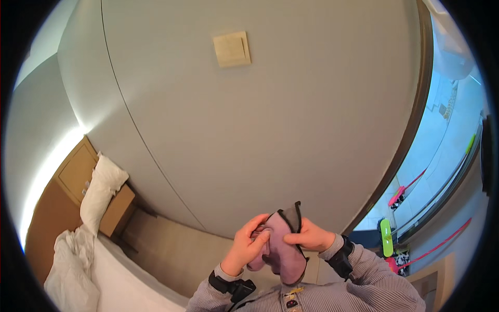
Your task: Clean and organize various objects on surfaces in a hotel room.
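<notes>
Between my two hands hangs a purple cloth [286,249] with a dark edge binding and a grey side that shows at its upper corner. My left hand [249,243] pinches a bunched fold of it, thumb on top. On the other side, my right hand [310,236] grips the cloth near its dark edge, the thumb pressed on the purple face. The lower part droops in loose folds before my striped shirt [323,296]. Some of my fingers are hidden behind the fabric.
A grey wall with a light switch [232,49] rises in front. To the left are a bed with white sheet [124,280], a pillow [103,187] and a wooden nightstand [117,210]. At right, by a bluish-lit doorway, stand a green brush [386,237] and a pink-handled broom [440,245].
</notes>
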A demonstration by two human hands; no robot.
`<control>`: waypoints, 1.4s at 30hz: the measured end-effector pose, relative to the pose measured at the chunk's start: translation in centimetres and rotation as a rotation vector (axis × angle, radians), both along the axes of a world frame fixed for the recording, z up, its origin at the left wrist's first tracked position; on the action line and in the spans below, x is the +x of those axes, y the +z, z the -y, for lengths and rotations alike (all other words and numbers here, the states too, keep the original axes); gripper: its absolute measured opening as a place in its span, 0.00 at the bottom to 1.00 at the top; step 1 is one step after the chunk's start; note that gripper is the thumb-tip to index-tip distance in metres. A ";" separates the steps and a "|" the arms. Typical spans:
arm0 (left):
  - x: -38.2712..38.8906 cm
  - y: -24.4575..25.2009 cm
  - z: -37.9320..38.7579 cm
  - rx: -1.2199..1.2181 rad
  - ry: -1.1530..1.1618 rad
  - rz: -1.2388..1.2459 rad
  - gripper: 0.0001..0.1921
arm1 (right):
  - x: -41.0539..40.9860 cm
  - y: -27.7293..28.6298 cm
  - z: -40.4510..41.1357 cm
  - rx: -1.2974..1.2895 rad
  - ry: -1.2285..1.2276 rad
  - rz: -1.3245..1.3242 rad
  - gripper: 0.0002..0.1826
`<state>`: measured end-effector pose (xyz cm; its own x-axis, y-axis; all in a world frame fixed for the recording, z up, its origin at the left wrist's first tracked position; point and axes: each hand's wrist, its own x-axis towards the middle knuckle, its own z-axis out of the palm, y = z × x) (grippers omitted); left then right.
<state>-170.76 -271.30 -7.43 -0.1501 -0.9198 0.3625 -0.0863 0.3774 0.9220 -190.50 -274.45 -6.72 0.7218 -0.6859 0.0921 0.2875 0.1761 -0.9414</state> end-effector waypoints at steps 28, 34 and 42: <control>8.7 -1.1 16.7 0.021 -0.031 -0.181 0.21 | 5.2 19.1 19.5 -1.969 -1.323 -0.424 0.11; 9.8 -1.3 19.2 0.053 -0.115 -0.227 0.26 | 5.7 19.7 19.2 -1.788 -1.398 -0.517 0.25; 12.3 -1.1 21.6 0.116 -0.252 -0.247 0.27 | 5.9 20.9 19.3 -1.824 -1.432 -0.577 0.38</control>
<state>-158.46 -292.90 -8.49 -0.2983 -0.9022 0.3117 0.2264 0.2504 0.9413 -184.60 -293.78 14.22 0.2267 -0.0692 0.9715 -0.8045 -0.5756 0.1467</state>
